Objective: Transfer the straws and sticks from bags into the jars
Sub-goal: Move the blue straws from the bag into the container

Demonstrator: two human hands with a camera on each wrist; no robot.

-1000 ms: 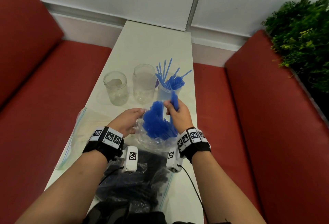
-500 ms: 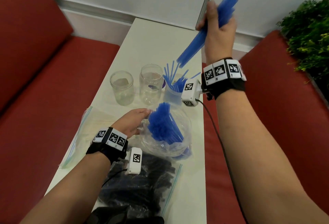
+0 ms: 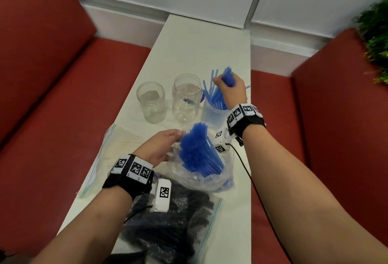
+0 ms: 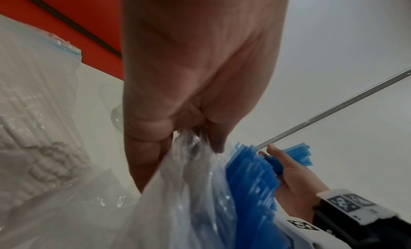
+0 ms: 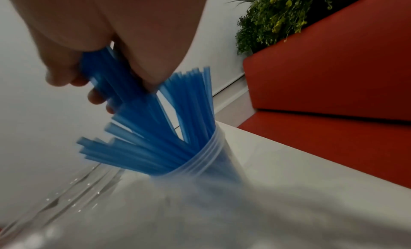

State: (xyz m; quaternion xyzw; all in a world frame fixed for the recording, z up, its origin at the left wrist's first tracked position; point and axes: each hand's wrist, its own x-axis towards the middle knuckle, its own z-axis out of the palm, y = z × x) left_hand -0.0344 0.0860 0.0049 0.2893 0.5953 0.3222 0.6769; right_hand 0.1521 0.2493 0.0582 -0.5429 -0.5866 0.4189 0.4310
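We see right hand (image 3: 230, 87) gripping straw bundle (image 5: 115, 80) above jar (image 5: 213, 158), long axis angled into mouth; left hand (image 3: 161, 146) pinches bag (image 3: 201, 177).

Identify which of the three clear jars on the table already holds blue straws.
The rightmost jar, under the right hand, which grips a bunch of blue straws. The middle jar and the left jar hold no straws.

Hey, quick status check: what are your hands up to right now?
Right hand lowering blue straws into right jar. Left hand pinches straw bag open. Nothing blocking.
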